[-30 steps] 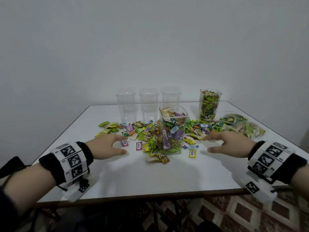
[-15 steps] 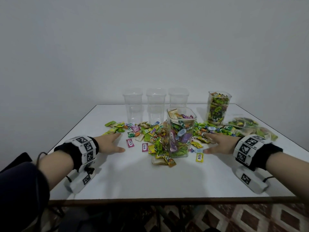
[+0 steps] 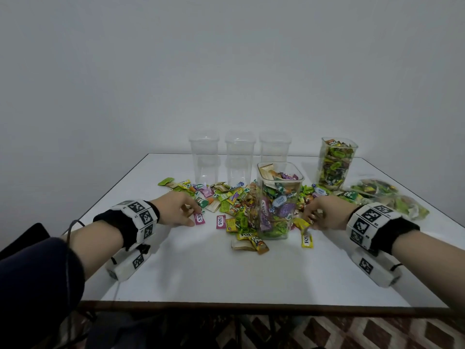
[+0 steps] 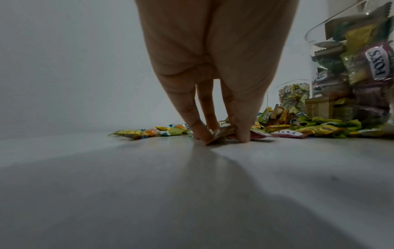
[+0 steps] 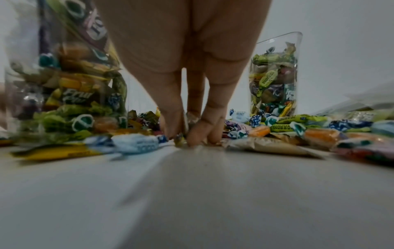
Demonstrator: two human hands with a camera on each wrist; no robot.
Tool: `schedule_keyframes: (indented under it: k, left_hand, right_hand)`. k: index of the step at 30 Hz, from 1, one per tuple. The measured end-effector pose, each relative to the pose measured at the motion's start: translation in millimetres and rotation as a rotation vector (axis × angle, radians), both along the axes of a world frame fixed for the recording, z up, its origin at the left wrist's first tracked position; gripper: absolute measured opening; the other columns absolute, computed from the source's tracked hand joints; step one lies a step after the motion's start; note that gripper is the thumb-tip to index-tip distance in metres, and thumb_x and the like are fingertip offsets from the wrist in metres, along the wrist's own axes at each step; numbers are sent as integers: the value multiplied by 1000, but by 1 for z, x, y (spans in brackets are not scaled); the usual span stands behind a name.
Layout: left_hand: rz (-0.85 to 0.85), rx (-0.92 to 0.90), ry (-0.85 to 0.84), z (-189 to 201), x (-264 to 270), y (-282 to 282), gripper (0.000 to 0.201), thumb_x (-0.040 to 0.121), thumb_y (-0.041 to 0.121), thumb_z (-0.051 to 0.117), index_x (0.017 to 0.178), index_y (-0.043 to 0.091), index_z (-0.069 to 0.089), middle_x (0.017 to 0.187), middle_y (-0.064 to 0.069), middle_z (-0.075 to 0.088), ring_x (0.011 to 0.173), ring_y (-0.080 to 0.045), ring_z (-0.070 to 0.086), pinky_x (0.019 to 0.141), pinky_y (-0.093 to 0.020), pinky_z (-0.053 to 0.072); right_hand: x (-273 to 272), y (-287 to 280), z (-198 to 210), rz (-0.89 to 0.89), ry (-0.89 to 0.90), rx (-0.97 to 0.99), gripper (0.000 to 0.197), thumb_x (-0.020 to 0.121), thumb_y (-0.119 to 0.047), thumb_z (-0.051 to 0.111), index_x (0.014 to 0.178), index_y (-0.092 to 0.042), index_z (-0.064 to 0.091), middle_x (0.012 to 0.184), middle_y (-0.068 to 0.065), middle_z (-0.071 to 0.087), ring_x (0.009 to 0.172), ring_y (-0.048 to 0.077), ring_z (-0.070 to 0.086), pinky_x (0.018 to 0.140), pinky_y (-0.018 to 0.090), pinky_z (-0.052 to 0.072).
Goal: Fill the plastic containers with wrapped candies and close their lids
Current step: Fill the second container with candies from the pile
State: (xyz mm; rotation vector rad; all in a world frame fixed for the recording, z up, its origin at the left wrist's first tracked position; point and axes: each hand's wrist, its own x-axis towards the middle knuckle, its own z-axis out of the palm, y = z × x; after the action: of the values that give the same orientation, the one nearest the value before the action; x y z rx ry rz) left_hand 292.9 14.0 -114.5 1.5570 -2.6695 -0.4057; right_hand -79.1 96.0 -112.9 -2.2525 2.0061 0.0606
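Sitting on the white table [image 3: 226,273] is a big spread of wrapped candies [image 3: 234,202] around a nearly full open container [image 3: 279,200], with a second full one [image 3: 336,163] back right and three empty containers [image 3: 239,157] behind. Left hand [image 3: 176,209] is down at the pile's left edge, fingertips [image 4: 200,133] pinching a brownish wrapped candy [image 4: 219,133] against the tabletop. Right hand [image 3: 324,212] is just right of the near container, fingers [image 5: 196,134] bunched together on a small candy [image 5: 180,140].

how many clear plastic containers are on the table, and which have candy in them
5. Three empty containers stand in a row at the back. A near container in the middle holds candy. A far-right container is full of candy. No lids visible.
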Motion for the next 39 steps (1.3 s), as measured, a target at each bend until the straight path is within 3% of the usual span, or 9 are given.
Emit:
schedule_keyframes:
  k: [4,10,14,18,23,26,31,35,39]
  left_hand:
    - [-26,-23,40,2,-1,2,27,81,11,69,105,22,71,107,1,66,92,-14,62,78,-17,46]
    - [42,-49,133,0,0,2,18,82,7,66,92,17,76,85,0,72,66,-5,60,54,-4,40]
    - [58,-143,167,2,-1,5,11,82,11,68,89,14,76,79,6,67,62,3,53,58,-2,36]
    - [125,-236,312,5,-3,11,14,82,8,67,93,12,74,82,-4,67,71,-11,58,69,-12,37]
    - [140,-323,601,11,-19,31,14,82,11,70,95,15,73,80,6,65,73,-4,59,63,-1,38]
    - [96,-396,762,22,-39,49,15,79,11,74,93,17,73,83,8,65,77,-6,62,67,-1,41]
    - [20,-414,1077,40,-80,74,25,75,9,78,87,29,70,98,10,59,83,2,60,73,-6,47]
    - [-4,-381,1197,56,-113,74,21,75,11,78,86,26,70,97,5,58,78,9,57,77,-5,45]
    - [-21,-299,1210,64,-139,67,18,76,10,77,88,21,70,100,-1,64,82,3,59,75,-8,47]
  right_hand:
    - [-1,0,3,-85,-102,-87,27,77,-3,68,97,-21,72,83,-5,61,75,10,53,66,17,44]
    - [-1,3,6,-155,-189,-249,16,85,-11,66,95,-19,76,96,-3,70,78,5,53,74,16,38]
    - [-2,4,6,-209,-317,-335,11,86,-15,67,92,-18,75,86,2,72,74,7,61,74,13,41]
    - [-1,8,6,-208,-404,-417,10,86,-15,66,89,-17,75,69,-5,65,56,-8,52,54,-2,35]
    - [6,21,15,-132,-490,-536,9,86,-14,66,88,-17,75,83,-2,68,66,3,61,59,3,37]
    - [9,29,23,-93,-491,-635,10,86,-12,67,89,-16,75,84,-4,66,76,11,61,64,5,36]
    - [20,41,43,-63,-603,-802,9,84,-11,69,88,-14,76,87,-3,70,77,9,63,68,6,43]
    - [33,43,67,-19,-663,-913,9,83,-13,70,88,-16,76,82,-4,69,74,3,61,67,2,43]
    - [48,39,86,19,-704,-922,8,83,-16,69,87,-18,76,84,-4,70,76,11,64,70,14,50]
